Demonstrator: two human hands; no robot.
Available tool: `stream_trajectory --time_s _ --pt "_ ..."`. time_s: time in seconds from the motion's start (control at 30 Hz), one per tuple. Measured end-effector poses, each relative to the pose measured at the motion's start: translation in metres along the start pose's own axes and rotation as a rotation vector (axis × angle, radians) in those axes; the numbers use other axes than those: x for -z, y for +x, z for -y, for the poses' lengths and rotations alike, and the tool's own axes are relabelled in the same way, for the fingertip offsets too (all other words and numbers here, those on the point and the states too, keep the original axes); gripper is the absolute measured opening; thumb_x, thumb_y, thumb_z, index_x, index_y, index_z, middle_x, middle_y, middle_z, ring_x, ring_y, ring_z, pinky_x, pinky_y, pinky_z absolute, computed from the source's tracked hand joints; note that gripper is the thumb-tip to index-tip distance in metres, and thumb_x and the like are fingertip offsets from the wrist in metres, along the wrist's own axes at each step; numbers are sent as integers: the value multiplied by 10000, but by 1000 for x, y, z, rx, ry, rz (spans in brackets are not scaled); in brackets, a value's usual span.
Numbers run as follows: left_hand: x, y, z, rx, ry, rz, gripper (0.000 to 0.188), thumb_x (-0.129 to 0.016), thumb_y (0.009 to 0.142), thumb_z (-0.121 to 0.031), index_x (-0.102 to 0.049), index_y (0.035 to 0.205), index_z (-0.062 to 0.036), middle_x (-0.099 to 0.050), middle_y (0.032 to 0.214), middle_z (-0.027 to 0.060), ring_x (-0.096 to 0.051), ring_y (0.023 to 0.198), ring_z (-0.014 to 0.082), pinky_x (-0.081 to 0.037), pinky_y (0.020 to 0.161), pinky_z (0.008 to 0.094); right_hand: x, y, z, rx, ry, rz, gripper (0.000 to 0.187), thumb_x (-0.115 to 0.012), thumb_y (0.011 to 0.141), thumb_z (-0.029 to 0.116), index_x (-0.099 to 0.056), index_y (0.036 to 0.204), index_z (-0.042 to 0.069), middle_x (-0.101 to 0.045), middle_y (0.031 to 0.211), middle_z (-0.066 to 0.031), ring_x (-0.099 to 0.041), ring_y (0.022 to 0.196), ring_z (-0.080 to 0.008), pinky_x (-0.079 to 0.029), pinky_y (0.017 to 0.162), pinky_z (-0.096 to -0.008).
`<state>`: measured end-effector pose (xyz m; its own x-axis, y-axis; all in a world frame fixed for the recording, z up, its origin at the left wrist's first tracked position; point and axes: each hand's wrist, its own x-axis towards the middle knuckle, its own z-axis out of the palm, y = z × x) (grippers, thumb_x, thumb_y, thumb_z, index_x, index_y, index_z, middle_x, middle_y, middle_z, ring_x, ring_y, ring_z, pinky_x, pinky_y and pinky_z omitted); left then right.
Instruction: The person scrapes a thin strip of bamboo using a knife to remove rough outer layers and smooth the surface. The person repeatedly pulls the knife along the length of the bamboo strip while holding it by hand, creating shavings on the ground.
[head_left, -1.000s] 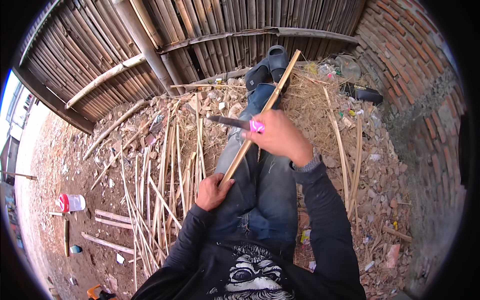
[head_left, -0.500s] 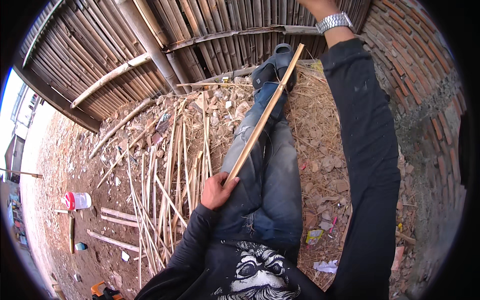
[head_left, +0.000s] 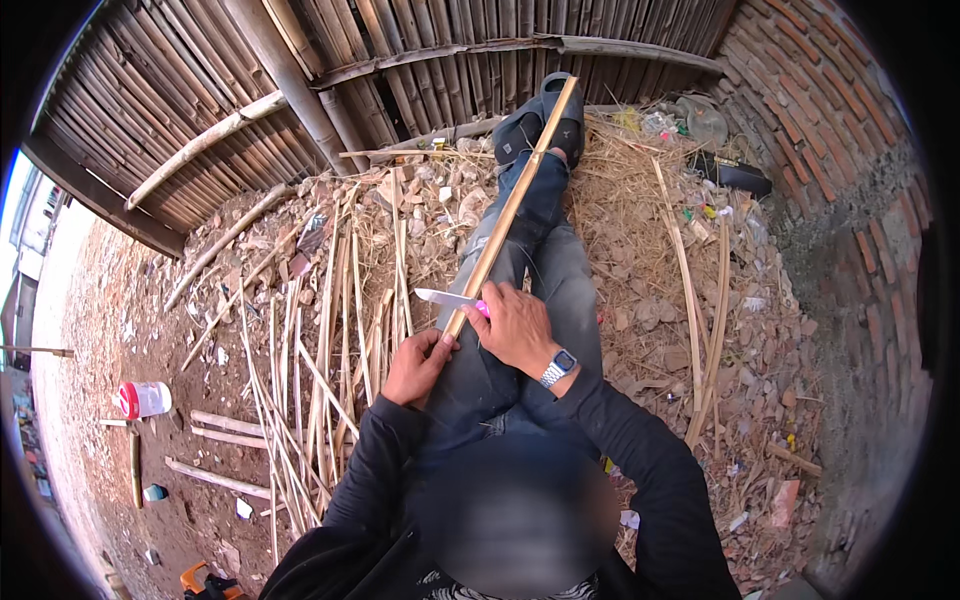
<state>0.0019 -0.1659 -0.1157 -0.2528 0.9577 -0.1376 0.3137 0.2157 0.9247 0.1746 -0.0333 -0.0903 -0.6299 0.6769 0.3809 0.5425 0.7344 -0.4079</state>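
Observation:
A long split bamboo strip (head_left: 510,210) lies along my outstretched legs, from my lap up to my shoes. My left hand (head_left: 418,367) grips its near end, thumb on top. Just above that grip, my right hand (head_left: 517,328) is closed round the pink handle of a knife (head_left: 447,298). The blade points left and lies across the strip; whether it cuts into the bamboo I cannot tell. My right wrist wears a metal-band watch (head_left: 558,368).
Many bamboo strips (head_left: 330,360) lie piled left of my legs; more strips (head_left: 712,320) rest at right. A bamboo wall (head_left: 460,95) stands ahead, a brick wall (head_left: 870,190) at right. A white tub (head_left: 150,398) and an orange-handled tool (head_left: 205,580) are at left.
My right hand has come down from the upper right to the strip, and the knife now shows in it. My left hand still holds the strip's near end.

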Motion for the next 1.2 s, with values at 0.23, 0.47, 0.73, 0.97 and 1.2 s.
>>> stream_trajectory --time_s 0.23,0.47,0.73,0.97,1.2 --pt "-3 2 0 115 -90 -6 367 -604 1074 -312 -752 948 1 -670 735 23 -615 659 99 -500 627 283 -16 -20 -4 13 -79 101 432 -584 1041 490 -551 937 72 -648 626 -128 -680 545 -351 -532 474 -458" --pt "-8 -3 -2 140 -128 -51 369 -637 1059 -326 -749 937 3 -672 734 20 -616 632 93 -498 596 267 -18 -28 -4 80 -104 -24 424 -632 1020 481 -545 879 91 -628 579 -105 -676 518 -320 -528 456 -438" --pt "-7 -4 7 91 -128 -20 328 -682 1037 -299 -731 946 12 -660 749 15 -590 653 83 -476 596 263 -27 -32 -15 223 -84 -111 376 -655 1008 452 -546 860 124 -651 618 -87 -699 569 -283 -537 519 -404" --pt "-8 -6 -1 135 -164 -11 315 -639 1065 -292 -728 988 0 -646 788 2 -575 703 76 -470 631 243 -25 -34 -13 191 -60 -62 383 -693 993 421 -541 834 108 -654 651 -95 -702 598 -294 -547 514 -413" --pt "-7 -12 -16 138 -127 -73 317 -623 1070 -291 -740 1001 -4 -663 769 7 -579 669 76 -468 614 243 -6 -30 7 -208 383 41 464 -742 946 471 -604 837 42 -632 626 -135 -664 577 -344 -514 561 -426"
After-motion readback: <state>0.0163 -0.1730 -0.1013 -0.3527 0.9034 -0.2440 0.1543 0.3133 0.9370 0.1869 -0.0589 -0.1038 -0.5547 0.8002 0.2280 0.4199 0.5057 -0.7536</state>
